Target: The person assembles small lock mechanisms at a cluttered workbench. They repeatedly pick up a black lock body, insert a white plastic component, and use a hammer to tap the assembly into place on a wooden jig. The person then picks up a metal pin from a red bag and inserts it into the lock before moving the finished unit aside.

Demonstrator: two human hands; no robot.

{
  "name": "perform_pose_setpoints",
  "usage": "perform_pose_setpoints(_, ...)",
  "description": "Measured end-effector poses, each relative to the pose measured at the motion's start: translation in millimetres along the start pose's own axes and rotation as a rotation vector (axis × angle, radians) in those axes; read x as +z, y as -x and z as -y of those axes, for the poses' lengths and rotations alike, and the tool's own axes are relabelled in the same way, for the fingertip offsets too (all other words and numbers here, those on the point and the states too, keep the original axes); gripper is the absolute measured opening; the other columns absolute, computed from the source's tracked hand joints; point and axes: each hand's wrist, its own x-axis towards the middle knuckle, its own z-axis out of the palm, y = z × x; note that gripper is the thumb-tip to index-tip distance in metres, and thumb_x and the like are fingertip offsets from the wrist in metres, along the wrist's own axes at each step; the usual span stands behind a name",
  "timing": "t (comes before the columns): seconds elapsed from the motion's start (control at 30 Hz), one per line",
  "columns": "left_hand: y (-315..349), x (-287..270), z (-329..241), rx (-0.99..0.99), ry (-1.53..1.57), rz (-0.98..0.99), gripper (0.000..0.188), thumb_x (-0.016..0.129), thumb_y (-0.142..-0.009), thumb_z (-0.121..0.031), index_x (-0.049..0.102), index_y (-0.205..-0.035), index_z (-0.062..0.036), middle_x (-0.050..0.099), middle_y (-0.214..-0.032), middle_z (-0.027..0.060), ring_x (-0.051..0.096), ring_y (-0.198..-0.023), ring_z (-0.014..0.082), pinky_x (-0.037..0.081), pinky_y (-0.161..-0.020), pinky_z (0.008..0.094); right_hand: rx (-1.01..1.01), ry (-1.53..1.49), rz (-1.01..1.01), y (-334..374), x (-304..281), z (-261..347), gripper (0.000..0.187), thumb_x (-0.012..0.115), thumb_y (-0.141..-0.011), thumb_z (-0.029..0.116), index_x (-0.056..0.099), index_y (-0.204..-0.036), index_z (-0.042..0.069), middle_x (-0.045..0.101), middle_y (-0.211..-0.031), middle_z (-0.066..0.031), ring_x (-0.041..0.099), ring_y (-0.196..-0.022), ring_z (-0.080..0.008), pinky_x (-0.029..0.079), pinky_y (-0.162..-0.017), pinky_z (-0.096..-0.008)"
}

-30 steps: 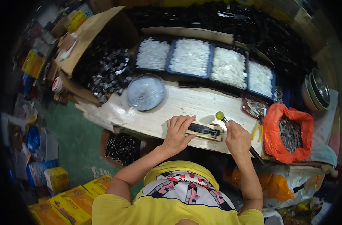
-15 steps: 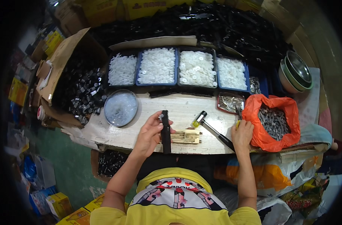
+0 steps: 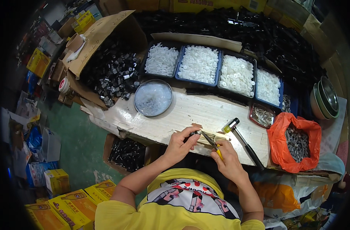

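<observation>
In the head view, the left hand (image 3: 181, 141) pinches a black part (image 3: 195, 133) between thumb and fingers, just above the near edge of the desk (image 3: 190, 111), and covers most of it. The right hand (image 3: 227, 155) is closed around yellow-handled pliers (image 3: 208, 139), whose dark tips point up and to the left and meet the part's exposed end, or come very near it; whether they bite on anything small there cannot be told. For work this fine, the left hand would do best to hold the part firmly and low, with its fingertips back from the plier tips so that a slip does not nip them. The right wrist should stay in line with the tool, so that force runs straight along it rather than twisting the part sideways. A light squeeze first, then a firmer one once the tips are seated, would lessen the risk of scarring the black surface. Part of a pale wooden block (image 3: 222, 137) shows beside the pliers and could serve as a rest if the part wobbles. The hammer (image 3: 248, 147) lies to the right, apart from both hands, so the right elbow has room.
</observation>
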Motion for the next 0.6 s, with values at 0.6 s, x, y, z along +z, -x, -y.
perform_pose_setpoints(0.6, 7, -3, 4, 0.021, -0.200, -0.061, 0.023, 0.059, -0.086, -0.017, 0.058, -0.101, -0.0003, 0.060, -0.068, 0.0105, 0.056, -0.054, 0.0183, 0.042, -0.050, 0.0273, 0.000, 0.107, 0.110, -7, 5, 10, 0.021, 0.061, -0.081, 0.011, 0.052, -0.084, -0.007, 0.050, -0.087, -0.0184, 0.051, -0.082, -0.0353, 0.044, -0.072, -0.0402)
